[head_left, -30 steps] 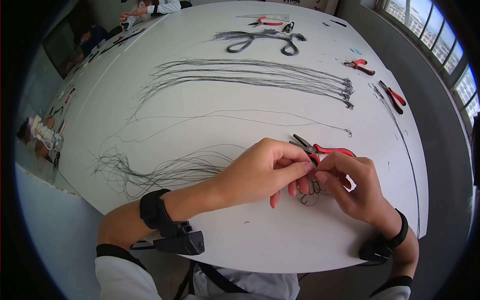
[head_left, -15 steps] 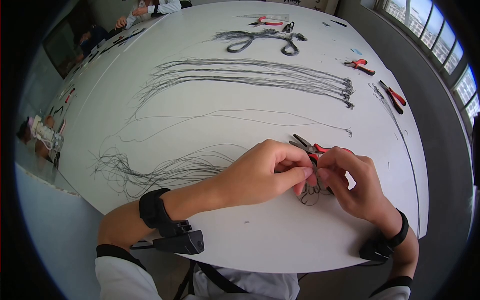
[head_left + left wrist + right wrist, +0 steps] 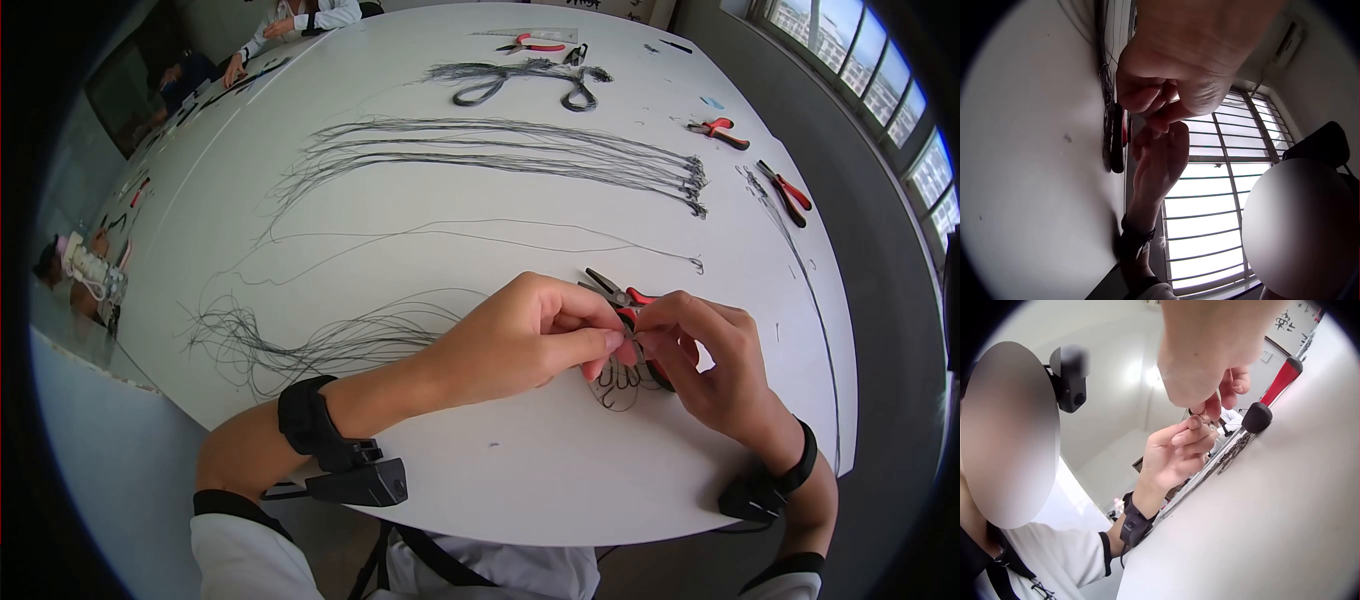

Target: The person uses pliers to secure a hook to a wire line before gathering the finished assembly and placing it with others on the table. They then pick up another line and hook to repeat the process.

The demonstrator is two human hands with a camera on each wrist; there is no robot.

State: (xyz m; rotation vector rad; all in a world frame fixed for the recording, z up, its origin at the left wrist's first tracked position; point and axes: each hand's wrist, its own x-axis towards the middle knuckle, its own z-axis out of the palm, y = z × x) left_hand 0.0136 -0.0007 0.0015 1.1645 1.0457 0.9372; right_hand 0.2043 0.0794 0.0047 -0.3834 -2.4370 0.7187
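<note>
My left hand (image 3: 545,335) and right hand (image 3: 715,360) meet fingertip to fingertip over the near right of the table. Between the thumbs and forefingers they pinch a small dark curved piece that looks like a fishing hook (image 3: 1192,413); the fingers hide most of it. Just below the fingertips lie several loose fishing hooks (image 3: 622,382) with a loop of line. Pliers (image 3: 603,281) with red and black handles lie beneath my hands, partly covered. A loose bundle of dark fishing lines (image 3: 290,350) spreads left under my left forearm.
Beyond my hands, a single line with a hook (image 3: 697,263) lies across the table (image 3: 480,480). Farther back are rows of hooked lines (image 3: 500,160) and a looped bundle (image 3: 480,92). More pliers (image 3: 787,195) lie along the right edge. Another person (image 3: 290,22) sits at the far left.
My left hand's lower fingers have drawn in from hanging down. My hands shift slightly, and the hooks below show more. The other person's hand has lowered to the table.
</note>
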